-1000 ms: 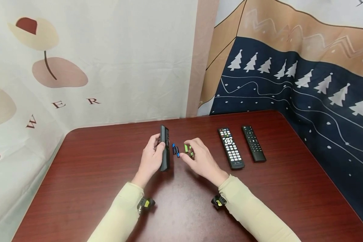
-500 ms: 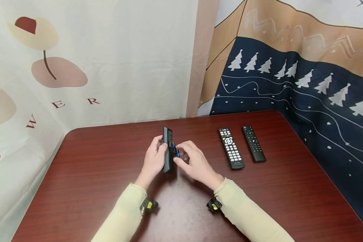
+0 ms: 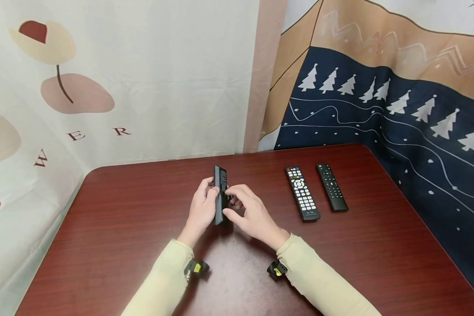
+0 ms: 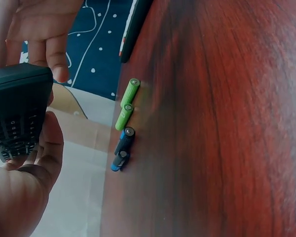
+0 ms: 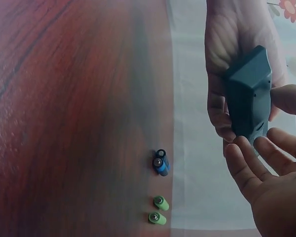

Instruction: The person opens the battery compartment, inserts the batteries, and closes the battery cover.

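My left hand [image 3: 200,205] grips a dark remote control [image 3: 220,211] on edge above the table. Its button side [image 4: 15,131] shows in the left wrist view, and its plain back [image 5: 246,98] in the right wrist view. My right hand [image 3: 253,211] is at the remote's right side, with slightly bent fingers [image 5: 245,170] touching near its lower end. Two green batteries [image 4: 130,93] and two blue-and-black batteries [image 5: 161,164] lie on the table beyond the hands. In the head view the right hand mostly hides them.
To the right on the brown table [image 3: 142,219] lie a black remote with white buttons [image 3: 302,193] and a slimmer black remote [image 3: 332,188]. Printed cloths [image 3: 181,87] hang behind the table's far edge and along its right side.
My right hand has moved left from beside the batteries to the held remote, its fingers now against it. The left hand has shifted slightly right, turning the remote a little.
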A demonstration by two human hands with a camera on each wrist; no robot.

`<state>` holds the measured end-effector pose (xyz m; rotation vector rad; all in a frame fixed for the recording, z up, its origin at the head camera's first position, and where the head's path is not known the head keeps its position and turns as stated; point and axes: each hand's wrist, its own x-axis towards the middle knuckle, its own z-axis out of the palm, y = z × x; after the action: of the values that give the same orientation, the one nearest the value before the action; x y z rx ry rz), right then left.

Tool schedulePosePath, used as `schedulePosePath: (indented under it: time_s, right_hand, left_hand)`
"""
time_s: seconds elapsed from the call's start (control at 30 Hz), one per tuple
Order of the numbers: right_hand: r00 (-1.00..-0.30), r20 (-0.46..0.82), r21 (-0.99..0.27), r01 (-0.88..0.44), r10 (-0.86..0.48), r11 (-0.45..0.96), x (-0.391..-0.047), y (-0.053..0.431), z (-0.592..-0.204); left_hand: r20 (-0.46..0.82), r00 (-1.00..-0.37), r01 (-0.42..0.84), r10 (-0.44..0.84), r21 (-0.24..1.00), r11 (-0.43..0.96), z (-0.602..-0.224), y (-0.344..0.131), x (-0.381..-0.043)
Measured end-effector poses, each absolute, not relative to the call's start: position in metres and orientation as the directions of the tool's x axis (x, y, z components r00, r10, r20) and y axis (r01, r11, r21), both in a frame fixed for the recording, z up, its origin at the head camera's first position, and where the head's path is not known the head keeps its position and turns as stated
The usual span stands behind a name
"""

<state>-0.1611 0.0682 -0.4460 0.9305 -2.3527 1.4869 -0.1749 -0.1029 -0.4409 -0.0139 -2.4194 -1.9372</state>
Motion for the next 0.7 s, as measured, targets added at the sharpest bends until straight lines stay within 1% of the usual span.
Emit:
schedulePosePath:
  time_s: [0.2,0.43,0.7]
  right_hand:
    - [-0.771,0.501,-0.721,-0.623,-0.393,0.304,-0.1604,0.0664,-0.4488]
    - [-0.759,0.522,-0.705,-0.64,-0.388,0.305,-0.16,0.0655,-0.4498]
    - [-0.781,0.5,-0.732,-0.612,-0.374,0.299,-0.1598,0.0644,-0.4489]
  left_hand:
    - [0.019,-1.0,0.016,-0.021,0.986,0.163,-0.4428,-0.1008,-0.1749]
    - [0.023,-0.999,0.016,-0.05,0.991,0.134,-0.4443,-0.0975,-0.1752]
    - [0.021,-0.997,0.015,-0.068,0.997,0.076,-0.4463,-0.094,-0.1761]
